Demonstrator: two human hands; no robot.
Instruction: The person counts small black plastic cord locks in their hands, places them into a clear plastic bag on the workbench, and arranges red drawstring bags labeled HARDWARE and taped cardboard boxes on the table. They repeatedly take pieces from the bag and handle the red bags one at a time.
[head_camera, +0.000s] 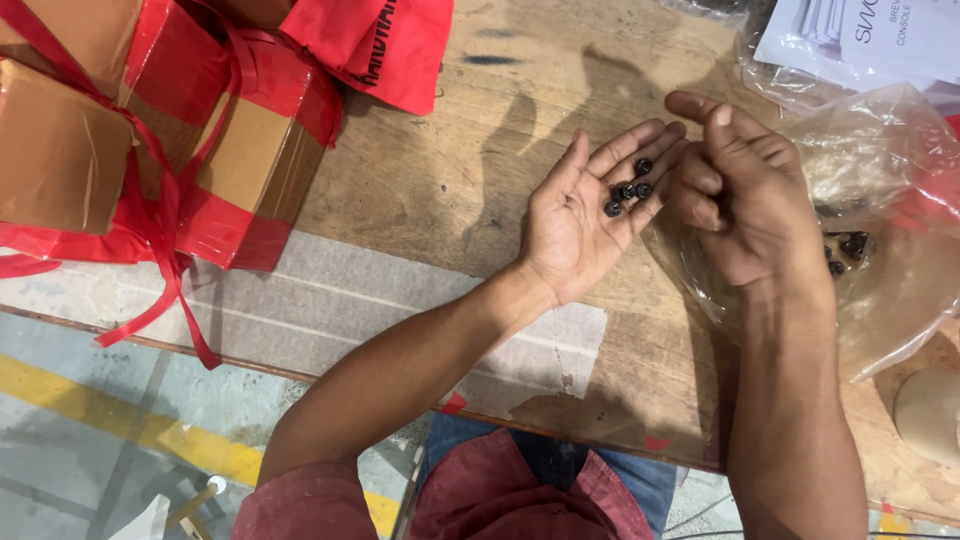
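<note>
The left hand lies palm up over the wooden table, spread wide with the fingers stretched toward the far right, and it grips nothing; a small cluster of black screws simply rests on the base and middle of its fingers, one of them a little farther out than the rest. The right hand is just to the right of those screws, touching the left fingertips, its fingers curled loosely inward with the thumb raised; whether it pinches a screw between its fingertips cannot be told. Under and to the right of the right hand spreads a clear plastic bag, crumpled on the table, with a few more dark screws showing through it near the wrist. At the far left sit cardboard boxes bound in red tape, with a red cloth bag just beyond them. At the far right corner lie white paper sheets in plastic wrap.
</note>
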